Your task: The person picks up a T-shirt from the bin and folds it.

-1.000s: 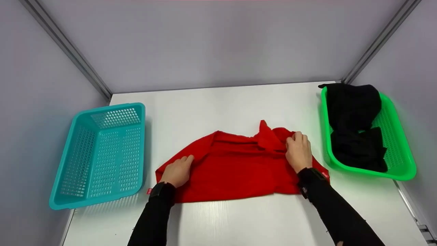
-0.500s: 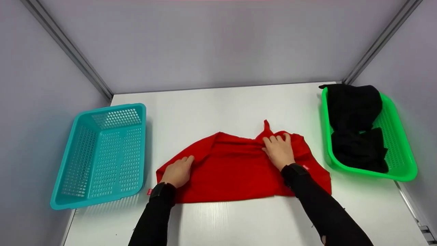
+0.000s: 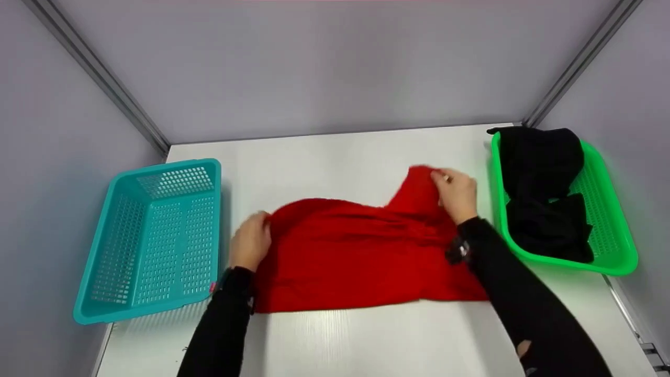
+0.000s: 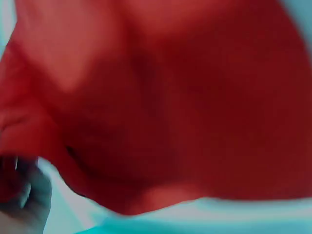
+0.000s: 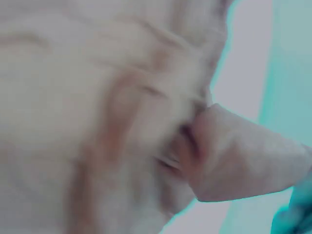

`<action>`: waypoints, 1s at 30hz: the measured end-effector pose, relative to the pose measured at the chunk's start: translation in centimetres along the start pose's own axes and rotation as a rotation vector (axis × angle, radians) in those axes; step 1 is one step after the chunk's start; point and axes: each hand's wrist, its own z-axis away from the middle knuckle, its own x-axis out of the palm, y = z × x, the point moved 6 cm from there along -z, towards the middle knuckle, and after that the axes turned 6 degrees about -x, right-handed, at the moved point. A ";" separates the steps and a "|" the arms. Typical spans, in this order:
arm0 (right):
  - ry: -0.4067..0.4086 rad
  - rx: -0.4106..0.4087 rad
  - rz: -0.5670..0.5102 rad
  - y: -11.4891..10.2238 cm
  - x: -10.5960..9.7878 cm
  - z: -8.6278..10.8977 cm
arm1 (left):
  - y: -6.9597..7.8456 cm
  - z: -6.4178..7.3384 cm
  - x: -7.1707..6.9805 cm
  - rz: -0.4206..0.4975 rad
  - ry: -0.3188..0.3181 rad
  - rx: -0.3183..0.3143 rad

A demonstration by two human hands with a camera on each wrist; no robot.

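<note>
Spread on the white table, a red garment [image 3: 340, 256] lies doubled over, its lower edge roughly straight. My left hand [image 3: 250, 241] grips its left edge, raising the cloth there. In the left wrist view the red cloth [image 4: 185, 107] fills most of the picture, with part of a hand [image 4: 31, 204] at the lower left. At the upper right, my right hand [image 3: 458, 195] pinches a flap of the garment and pulls it up and away from the body of the cloth. The right wrist view is badly blurred and pale.
A turquoise mesh basket [image 3: 216, 230] stands on the left with nothing in it. On the right, a green basket [image 3: 612, 209] holds black cloth [image 3: 544, 167], part of which hangs over its rim. Grey partition walls [image 3: 335, 68] enclose the table at the back and sides.
My right hand moved left along the top edge, then up and right, drawing the flap out. The left hand shifted outward and up, lifting the left edge of the garment.
</note>
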 end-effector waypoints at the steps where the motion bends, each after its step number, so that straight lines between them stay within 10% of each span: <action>1: -0.008 0.053 -0.094 0.0 -0.6 -0.7 | 0.1 -0.6 -1.0 0.003 0.045 -0.015; 6: -0.009 0.198 -0.431 -0.5 -2.7 -3.0 | 0.6 -2.6 -5.0 -0.015 0.243 -0.036; 11: 0.000 0.174 -0.446 -1.8 -3.8 -4.2 | 1.0 -3.7 -6.9 -0.027 0.318 -0.042; 22: -0.036 0.020 -0.484 -2.7 -4.4 -4.7 | 0.7 -4.4 -7.7 0.017 0.288 -0.073; 30: -0.105 0.002 -0.092 -0.4 -5.4 -1.1 | -0.2 -2.8 -6.0 -0.009 0.109 0.052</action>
